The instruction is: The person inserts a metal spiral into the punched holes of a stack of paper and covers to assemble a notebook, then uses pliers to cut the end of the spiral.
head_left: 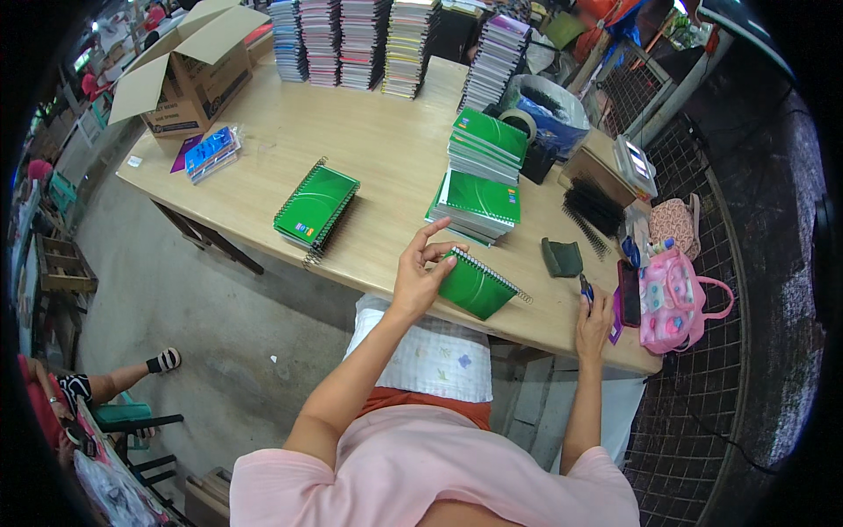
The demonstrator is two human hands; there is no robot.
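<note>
Near the front edge of the wooden table (386, 149), the left hand (417, 277) pinches a green spiral notebook (474, 285) by its corner, holding it tilted up. It looks light and a bit floppy, with slick covers, so the wire-bound edge seems the firmest place to grab. Over to the side, the right hand (594, 321) closes around small blue-handled pliers (586, 287), with more green notebooks (479, 202) stacked behind.
</note>
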